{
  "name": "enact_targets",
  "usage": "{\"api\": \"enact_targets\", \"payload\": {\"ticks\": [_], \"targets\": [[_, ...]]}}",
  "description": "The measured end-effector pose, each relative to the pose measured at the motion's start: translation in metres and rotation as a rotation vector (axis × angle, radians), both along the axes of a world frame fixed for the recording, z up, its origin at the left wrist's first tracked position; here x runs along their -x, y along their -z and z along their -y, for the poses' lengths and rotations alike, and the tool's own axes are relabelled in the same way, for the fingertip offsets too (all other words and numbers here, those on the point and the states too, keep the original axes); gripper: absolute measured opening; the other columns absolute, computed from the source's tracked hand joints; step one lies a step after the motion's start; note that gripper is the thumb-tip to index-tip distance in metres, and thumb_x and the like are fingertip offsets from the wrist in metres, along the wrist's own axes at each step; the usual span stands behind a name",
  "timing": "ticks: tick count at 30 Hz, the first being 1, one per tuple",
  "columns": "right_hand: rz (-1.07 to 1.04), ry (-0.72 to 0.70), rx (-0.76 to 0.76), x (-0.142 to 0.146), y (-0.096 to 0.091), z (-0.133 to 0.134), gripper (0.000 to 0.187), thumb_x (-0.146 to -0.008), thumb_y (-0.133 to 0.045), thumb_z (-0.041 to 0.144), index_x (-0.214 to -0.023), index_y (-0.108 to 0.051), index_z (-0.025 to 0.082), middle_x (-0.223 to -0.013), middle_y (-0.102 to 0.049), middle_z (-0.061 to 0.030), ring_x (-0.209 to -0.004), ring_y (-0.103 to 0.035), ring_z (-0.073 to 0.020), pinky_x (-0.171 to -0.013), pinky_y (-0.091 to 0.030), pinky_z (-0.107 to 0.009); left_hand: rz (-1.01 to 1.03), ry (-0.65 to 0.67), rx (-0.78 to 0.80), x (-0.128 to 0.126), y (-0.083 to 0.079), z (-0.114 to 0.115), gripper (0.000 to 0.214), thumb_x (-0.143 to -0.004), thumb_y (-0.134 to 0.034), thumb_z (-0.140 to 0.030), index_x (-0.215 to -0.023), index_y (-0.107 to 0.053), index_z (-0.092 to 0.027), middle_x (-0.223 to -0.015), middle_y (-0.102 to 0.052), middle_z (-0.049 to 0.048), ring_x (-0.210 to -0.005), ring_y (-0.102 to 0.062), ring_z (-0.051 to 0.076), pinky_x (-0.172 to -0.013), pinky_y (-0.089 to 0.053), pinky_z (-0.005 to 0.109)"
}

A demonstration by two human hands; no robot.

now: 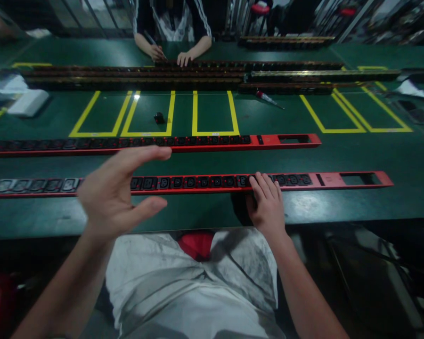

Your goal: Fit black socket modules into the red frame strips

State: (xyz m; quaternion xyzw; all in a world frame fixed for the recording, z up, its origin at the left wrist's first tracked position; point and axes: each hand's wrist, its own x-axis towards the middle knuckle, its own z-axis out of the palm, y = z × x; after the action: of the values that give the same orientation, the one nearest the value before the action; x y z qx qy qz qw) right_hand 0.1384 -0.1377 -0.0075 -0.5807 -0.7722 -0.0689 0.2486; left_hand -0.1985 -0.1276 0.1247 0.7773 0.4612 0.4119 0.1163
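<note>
Across the near part of the bench lies a long red power strip (367, 179) with a row of black sockets, apart from several lighter grey ones at the left. My right hand (267, 205) is closed over this strip, fingers on the sockets and thumb by its near edge. Raised over the strip's left part, my left hand (115, 188) holds nothing; its thumb and index finger are wide apart, and it hides some sockets. Behind lies a second red power strip (286, 140), parallel to the first and similarly fitted with sockets.
Yellow tape outlines (215, 133) mark the green bench (339, 202). Farther back are a small black part (159, 117), a screwdriver (270, 100) and several long dark strips (137, 81). Opposite, a person's hands (184, 58) rest at those strips, one holding a pen-like tool.
</note>
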Motion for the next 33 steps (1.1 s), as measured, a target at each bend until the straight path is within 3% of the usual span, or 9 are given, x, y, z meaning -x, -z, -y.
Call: {"api": "enact_targets", "payload": {"ticks": [2,5,8,10,13,23,28,33], "targets": [[-0.009,0.004,0.007,0.001,-0.001,0.000,0.058,-0.097,-0.052,0.023,-0.154,-0.043,0.020,-0.155,-0.049,-0.0120,-0.148,-0.040,-0.0271,-0.124,-0.028,-0.054,-0.203,0.004,0.000,0.018,0.018,-0.006,0.050,-0.091,-0.065,-0.053,-0.132,-0.060,-0.025,-0.128,-0.068,0.0049,-0.118,-0.064,0.027,-0.107,-0.050,0.049],[-0.005,0.011,0.009,0.002,-0.003,0.001,0.055,-0.097,-0.052,0.023,-0.151,-0.046,0.018,-0.155,-0.049,-0.0126,-0.148,-0.039,-0.0271,-0.125,-0.027,-0.053,-0.513,-0.068,0.079,0.053,0.056,-0.012,0.049,-0.091,-0.065,-0.051,-0.132,-0.061,-0.024,-0.129,-0.069,0.0087,-0.119,-0.064,0.033,-0.113,-0.042,0.055],[0.005,0.009,0.009,0.003,-0.004,0.002,0.052,-0.098,-0.051,0.022,-0.149,-0.048,0.018,-0.155,-0.049,-0.0128,-0.148,-0.040,-0.0276,-0.124,-0.028,-0.053,-0.643,-0.123,0.136,0.082,0.086,-0.015,0.050,-0.093,-0.060,-0.051,-0.134,-0.058,-0.022,-0.131,-0.067,0.0110,-0.121,-0.062,0.034,-0.113,-0.040,0.055],[-0.010,0.015,0.022,0.003,-0.004,0.002,0.058,-0.097,-0.051,0.022,-0.154,-0.041,0.017,-0.155,-0.049,-0.0138,-0.148,-0.039,-0.0270,-0.124,-0.027,-0.053,-0.682,-0.160,0.159,0.092,0.097,-0.017,0.051,-0.094,-0.057,-0.053,-0.134,-0.057,-0.021,-0.130,-0.067,0.0130,-0.120,-0.061,0.035,-0.107,-0.044,0.053],[-0.014,0.016,0.025,0.003,-0.003,0.001,0.063,-0.096,-0.051,0.022,-0.158,-0.035,0.017,-0.155,-0.049,-0.0140,-0.148,-0.039,-0.0267,-0.124,-0.027,-0.054,-0.720,-0.199,0.194,0.094,0.103,-0.021,0.054,-0.093,-0.055,-0.058,-0.133,-0.058,-0.022,-0.128,-0.067,0.0146,-0.117,-0.061,0.037,-0.099,-0.046,0.050],[-0.009,0.029,-0.003,0.007,-0.004,0.000,0.052,-0.094,-0.049,0.017,-0.147,-0.050,0.017,-0.152,-0.052,-0.0134,-0.146,-0.042,-0.0281,-0.123,-0.029,-0.055,-0.673,-0.269,0.120,0.084,0.110,-0.018,0.053,-0.093,-0.056,-0.058,-0.129,-0.062,-0.020,-0.123,-0.070,0.0143,-0.113,-0.063,0.038,-0.097,-0.043,0.051],[-0.011,0.033,0.024,0.029,-0.007,0.001,0.062,-0.097,-0.048,0.023,-0.156,-0.035,0.014,-0.156,-0.047,-0.0156,-0.149,-0.038,-0.0290,-0.125,-0.019,-0.058,-0.672,-0.280,0.133,0.082,0.108,-0.018,0.052,-0.092,-0.057,-0.057,-0.128,-0.063,-0.020,-0.122,-0.070,0.0141,-0.112,-0.063,0.038,-0.096,-0.043,0.052],[0.028,-0.005,0.091,0.039,-0.007,0.001,0.061,-0.097,-0.049,0.023,-0.156,-0.036,0.017,-0.158,-0.045,-0.0121,-0.149,-0.037,-0.0281,-0.126,-0.014,-0.059,-0.678,-0.288,0.137,0.082,0.108,-0.018,0.053,-0.091,-0.057,-0.058,-0.127,-0.063,-0.020,-0.123,-0.070,0.0126,-0.112,-0.063,0.036,-0.097,-0.041,0.049]]}}
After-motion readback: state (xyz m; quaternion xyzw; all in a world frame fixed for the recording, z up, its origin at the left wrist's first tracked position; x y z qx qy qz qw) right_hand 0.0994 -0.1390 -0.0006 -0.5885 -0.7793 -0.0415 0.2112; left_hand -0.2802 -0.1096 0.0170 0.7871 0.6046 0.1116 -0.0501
